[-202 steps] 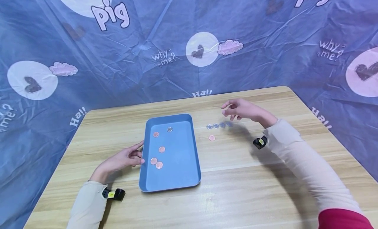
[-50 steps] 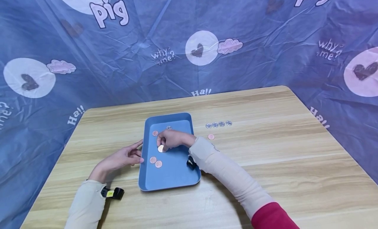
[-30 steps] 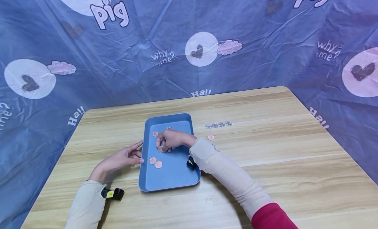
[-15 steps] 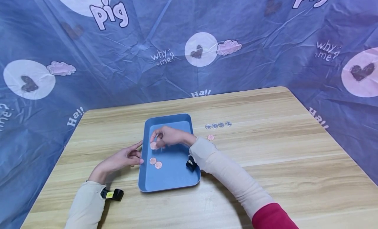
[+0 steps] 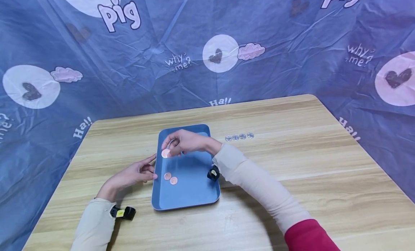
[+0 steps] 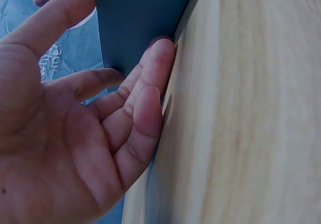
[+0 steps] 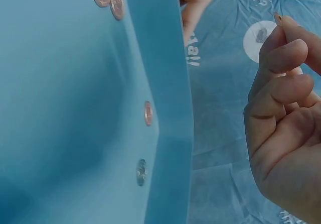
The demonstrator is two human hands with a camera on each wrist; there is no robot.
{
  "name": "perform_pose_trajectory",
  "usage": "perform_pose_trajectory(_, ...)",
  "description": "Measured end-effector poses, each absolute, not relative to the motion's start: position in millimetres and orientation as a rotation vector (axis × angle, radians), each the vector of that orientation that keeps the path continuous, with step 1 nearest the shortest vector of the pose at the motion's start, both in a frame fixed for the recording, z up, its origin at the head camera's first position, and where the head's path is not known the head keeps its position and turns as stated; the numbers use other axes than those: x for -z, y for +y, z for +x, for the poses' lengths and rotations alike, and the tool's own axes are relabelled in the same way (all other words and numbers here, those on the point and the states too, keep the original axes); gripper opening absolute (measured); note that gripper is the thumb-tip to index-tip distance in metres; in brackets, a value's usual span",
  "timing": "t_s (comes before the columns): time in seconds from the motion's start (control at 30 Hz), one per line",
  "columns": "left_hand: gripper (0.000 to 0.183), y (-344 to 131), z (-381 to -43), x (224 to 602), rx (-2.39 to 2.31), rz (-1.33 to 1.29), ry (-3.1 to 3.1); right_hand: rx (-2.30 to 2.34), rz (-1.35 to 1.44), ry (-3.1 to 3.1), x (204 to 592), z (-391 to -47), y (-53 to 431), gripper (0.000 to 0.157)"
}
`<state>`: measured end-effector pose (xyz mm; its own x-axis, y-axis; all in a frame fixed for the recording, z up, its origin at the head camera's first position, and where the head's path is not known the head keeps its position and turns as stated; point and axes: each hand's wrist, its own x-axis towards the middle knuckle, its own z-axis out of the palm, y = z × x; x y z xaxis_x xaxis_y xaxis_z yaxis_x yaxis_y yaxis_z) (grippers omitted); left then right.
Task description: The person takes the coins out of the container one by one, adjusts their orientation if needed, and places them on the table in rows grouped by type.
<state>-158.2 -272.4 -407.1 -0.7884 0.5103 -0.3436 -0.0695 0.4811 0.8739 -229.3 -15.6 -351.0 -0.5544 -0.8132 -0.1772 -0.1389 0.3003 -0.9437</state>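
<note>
My right hand (image 5: 188,141) is above the upper part of the blue tray (image 5: 191,195), pinching a copper-coloured coin (image 5: 165,153) between thumb and fingertip; the right wrist view shows that coin (image 7: 279,18) edge-on. Two more copper coins (image 5: 170,178) lie side by side on the tray floor. Hidden by my hand in the head view, one copper coin (image 7: 148,113) and one silver coin (image 7: 142,172) appear in the right wrist view. At the tray's left side, my left hand (image 5: 131,176) holds the wall (image 6: 143,20), thumb at the rim and other fingers against the outside.
On the wooden table (image 5: 291,207), several silver coins (image 5: 239,137) form a row right of the tray. My right sleeve (image 5: 256,179) crosses the tray's right edge. A patterned blue cloth (image 5: 155,81) hangs behind the table.
My right hand went from the silver row into the tray, took the middle copper coin, and has lifted it up and left. My sleeve now covers the loose copper coin's spot. The left hand stays put.
</note>
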Motion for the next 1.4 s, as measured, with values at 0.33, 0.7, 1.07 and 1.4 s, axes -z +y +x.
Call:
perform_pose_trajectory(0.33, 0.090, -272.8, -158.6, 407.3, -1.309, 0.348, 2.145, 1.252, -0.839, 1.955, 342.1, -231.5, 4.3, 0.025)
perform_pose_trajectory(0.7, 0.090, -269.9, -159.1, 405.8, -1.278, 0.339, 2.184, 1.225, -0.748, 2.050, 340.9, -239.7, 46.6, 0.024)
perform_pose_trajectory(1.07, 0.090, -271.9, -157.2, 407.2, -1.289, 0.328, 2.186, 1.196, -0.712, 2.137, 335.7, -243.5, 92.8, 0.024)
perform_pose_trajectory(1.4, 0.090, -269.6, -154.2, 405.7, -1.258, 0.306, 2.218, 1.219, -0.628, 2.157, 352.3, -243.6, 138.1, 0.028)
